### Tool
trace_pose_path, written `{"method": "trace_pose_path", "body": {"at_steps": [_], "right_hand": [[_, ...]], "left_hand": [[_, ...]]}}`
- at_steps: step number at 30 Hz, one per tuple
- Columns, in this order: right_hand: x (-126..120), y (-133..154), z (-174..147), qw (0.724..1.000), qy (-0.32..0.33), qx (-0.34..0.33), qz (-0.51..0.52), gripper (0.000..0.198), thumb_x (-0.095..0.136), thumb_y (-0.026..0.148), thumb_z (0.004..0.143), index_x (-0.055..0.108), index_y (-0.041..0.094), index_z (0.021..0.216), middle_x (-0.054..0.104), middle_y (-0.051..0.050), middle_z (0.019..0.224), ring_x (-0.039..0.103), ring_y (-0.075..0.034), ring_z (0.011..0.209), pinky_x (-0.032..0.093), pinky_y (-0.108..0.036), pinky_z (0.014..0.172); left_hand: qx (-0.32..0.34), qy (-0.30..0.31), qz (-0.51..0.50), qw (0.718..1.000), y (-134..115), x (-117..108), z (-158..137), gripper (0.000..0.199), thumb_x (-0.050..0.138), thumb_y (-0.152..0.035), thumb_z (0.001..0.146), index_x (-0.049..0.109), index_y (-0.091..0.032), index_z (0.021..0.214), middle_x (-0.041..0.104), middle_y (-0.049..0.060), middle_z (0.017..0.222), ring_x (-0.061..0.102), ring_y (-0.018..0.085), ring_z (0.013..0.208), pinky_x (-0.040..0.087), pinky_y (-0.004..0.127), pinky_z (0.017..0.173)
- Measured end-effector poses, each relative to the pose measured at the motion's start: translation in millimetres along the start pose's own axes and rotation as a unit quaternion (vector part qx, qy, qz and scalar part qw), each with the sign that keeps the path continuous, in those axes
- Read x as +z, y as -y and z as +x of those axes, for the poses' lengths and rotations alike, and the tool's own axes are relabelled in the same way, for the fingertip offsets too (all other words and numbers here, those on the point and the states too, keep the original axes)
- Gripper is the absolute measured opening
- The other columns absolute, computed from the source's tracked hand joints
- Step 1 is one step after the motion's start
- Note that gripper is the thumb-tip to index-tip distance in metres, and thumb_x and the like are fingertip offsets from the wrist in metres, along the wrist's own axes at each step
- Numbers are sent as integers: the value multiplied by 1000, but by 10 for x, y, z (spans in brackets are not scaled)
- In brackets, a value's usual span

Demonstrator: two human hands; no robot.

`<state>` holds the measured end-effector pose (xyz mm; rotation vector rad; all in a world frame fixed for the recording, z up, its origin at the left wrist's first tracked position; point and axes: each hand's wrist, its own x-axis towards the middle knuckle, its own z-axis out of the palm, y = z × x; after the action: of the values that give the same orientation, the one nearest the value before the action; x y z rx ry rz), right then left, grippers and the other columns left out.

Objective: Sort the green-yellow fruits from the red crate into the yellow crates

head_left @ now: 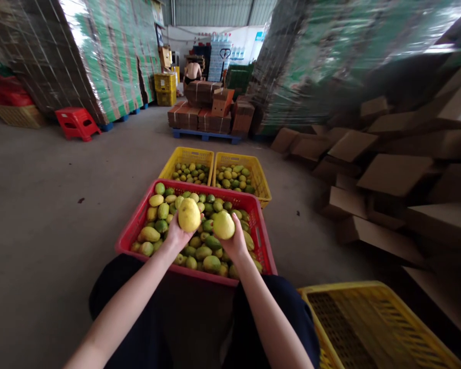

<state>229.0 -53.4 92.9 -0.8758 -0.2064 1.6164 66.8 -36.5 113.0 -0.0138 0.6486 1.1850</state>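
My left hand (pixel 180 231) is closed around a rounded yellow fruit (pixel 189 215) with a darker spot near its top. In my right hand (pixel 236 241) is another fruit, paler yellow-green (pixel 224 225), gripped from its right side. Both are held up side by side, a little apart, above a red plastic crate (pixel 268 251). Many oval green and yellow fruits (pixel 203 253) fill that crate, which stands in front of my knees. I cannot tell the exact kind of fruit.
Two yellow crates (pixel 267 179) holding similar fruits stand behind the red one. A larger yellow crate (pixel 341 288) is at my right knee. Cardboard boxes (pixel 395 174) pile up on the right. Farther off are a red stool (pixel 77 123), a loaded blue pallet (pixel 205 135) and a person (pixel 193 70).
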Motion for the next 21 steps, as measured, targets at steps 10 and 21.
{"method": "trace_pose_path", "body": {"at_steps": [10, 21], "right_hand": [[38, -88, -59, 998, 53, -29, 25, 18, 69, 38, 79, 65, 21, 84, 73, -1, 72, 67, -18, 61, 54, -29, 52], [-20, -36, -25, 998, 53, 30, 18, 22, 67, 41, 82, 65, 20, 85, 74, -3, 69, 71, -21, 61, 53, -27, 45]], "left_hand": [[41, -12, -19, 999, -63, 61, -161, 37, 59, -40, 89, 62, -16, 117, 71, 7, 90, 70, 20, 79, 59, 33, 75], [10, 74, 7, 997, 83, 10, -6, 46, 57, -48, 87, 63, -12, 114, 72, 10, 85, 65, 16, 63, 51, 25, 52]]}}
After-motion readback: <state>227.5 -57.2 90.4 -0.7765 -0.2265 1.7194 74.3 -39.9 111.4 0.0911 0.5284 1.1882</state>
